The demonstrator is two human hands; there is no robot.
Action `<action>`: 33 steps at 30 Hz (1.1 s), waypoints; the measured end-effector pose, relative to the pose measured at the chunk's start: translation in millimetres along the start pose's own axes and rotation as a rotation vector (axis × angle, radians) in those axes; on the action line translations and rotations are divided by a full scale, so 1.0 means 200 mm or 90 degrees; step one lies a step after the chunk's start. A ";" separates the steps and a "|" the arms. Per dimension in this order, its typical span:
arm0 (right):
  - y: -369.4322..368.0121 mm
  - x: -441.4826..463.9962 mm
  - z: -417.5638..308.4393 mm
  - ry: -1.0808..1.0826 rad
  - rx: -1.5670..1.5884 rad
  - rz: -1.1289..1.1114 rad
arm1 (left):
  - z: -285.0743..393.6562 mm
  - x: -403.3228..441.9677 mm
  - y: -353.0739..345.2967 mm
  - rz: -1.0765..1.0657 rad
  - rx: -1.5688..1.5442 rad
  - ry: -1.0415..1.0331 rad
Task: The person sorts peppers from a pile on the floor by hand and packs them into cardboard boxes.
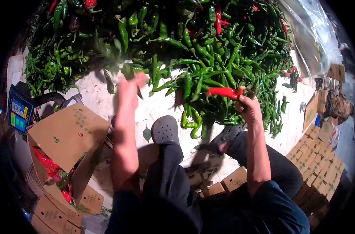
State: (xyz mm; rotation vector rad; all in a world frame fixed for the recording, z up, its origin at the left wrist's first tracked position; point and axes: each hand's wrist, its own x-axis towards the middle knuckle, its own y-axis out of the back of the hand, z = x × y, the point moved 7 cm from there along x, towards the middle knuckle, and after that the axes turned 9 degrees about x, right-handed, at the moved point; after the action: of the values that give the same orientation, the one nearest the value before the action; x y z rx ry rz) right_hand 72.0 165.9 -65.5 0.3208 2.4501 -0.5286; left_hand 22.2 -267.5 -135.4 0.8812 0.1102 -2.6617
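Note:
My right hand (pixel 248 106) is closed around the stem end of a red chili pepper (pixel 223 92), whose tip points left. A dark green shape beside the thumb may be another pepper. My left hand (pixel 133 82) is smeared by motion over the left side of the white sheet (pixel 92 86); what its fingers do is unclear. Just above it is a blurred green streak, and a green pepper (pixel 127 71) lies at its fingertips. Under and beyond both hands spreads a big heap of green chili peppers (pixel 208 58), with a few red ones (pixel 218 21) among them.
At left, an open cardboard box (pixel 68 134) holds red peppers (pixel 48 163), beside a scale display (pixel 19 110). Stacked cartons (pixel 316 160) stand at right. Clear plastic (pixel 312 35) lies at upper right. My clog-shod foot (pixel 165 130) rests on the sheet.

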 end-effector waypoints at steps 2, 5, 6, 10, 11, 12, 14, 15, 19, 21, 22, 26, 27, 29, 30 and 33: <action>-0.01 0.03 0.02 -0.065 -0.030 -0.053 | -0.25 -0.17 -0.05 -0.043 0.012 0.072; 0.06 0.20 0.06 -0.072 -0.329 -0.019 | -0.30 -0.32 -0.27 -0.078 0.029 0.095; 0.03 0.21 0.06 -0.058 -0.328 0.027 | -0.24 -0.30 -0.34 -0.081 0.030 0.029; -0.07 0.29 0.21 -0.021 -0.295 0.036 | -0.04 -0.03 -0.62 -0.042 -0.094 -0.007; -0.12 0.28 0.23 0.020 -0.303 0.028 | -0.01 0.05 -0.66 -0.021 -0.119 -0.015; -0.10 0.29 0.29 -0.012 -0.285 0.028 | 0.01 0.12 -0.69 -0.027 -0.067 -0.016; -0.12 0.26 0.32 -0.001 -0.260 0.018 | 0.04 0.21 -0.73 0.004 -0.034 0.006; -0.12 0.23 0.34 0.006 -0.273 0.022 | 0.05 0.22 -0.73 0.042 -0.053 0.032; -0.13 0.09 0.43 -0.018 -0.151 -0.061 | 0.13 0.20 -0.79 0.115 -0.059 -0.069; -0.15 0.05 0.46 -0.018 -0.146 -0.070 | 0.13 0.28 -0.80 0.155 -0.020 -0.178; -0.13 0.05 0.51 -0.010 -0.145 -0.071 | 0.13 0.28 -0.81 0.180 0.000 -0.187; -0.20 0.04 0.60 0.015 -0.188 -0.051 | 0.28 0.18 -0.85 0.282 0.226 -0.192; -0.25 0.03 0.61 0.040 -0.174 -0.041 | 0.32 0.14 -0.87 0.275 0.261 -0.155; -0.32 0.02 0.65 0.062 -0.183 -0.049 | 0.32 0.18 -0.89 0.334 0.274 -0.156; -0.33 0.02 0.67 0.055 -0.174 -0.033 | 0.34 0.18 -0.89 0.377 0.219 -0.135; -0.36 0.04 0.70 0.135 -0.151 0.010 | 0.32 0.24 -0.92 0.392 0.211 -0.137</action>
State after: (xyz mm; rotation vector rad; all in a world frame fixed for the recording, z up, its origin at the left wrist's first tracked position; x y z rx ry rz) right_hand 112.6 41.5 -152.1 0.3103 2.6789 -0.2009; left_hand -111.4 -119.6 -117.1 0.5830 -0.5738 -2.1899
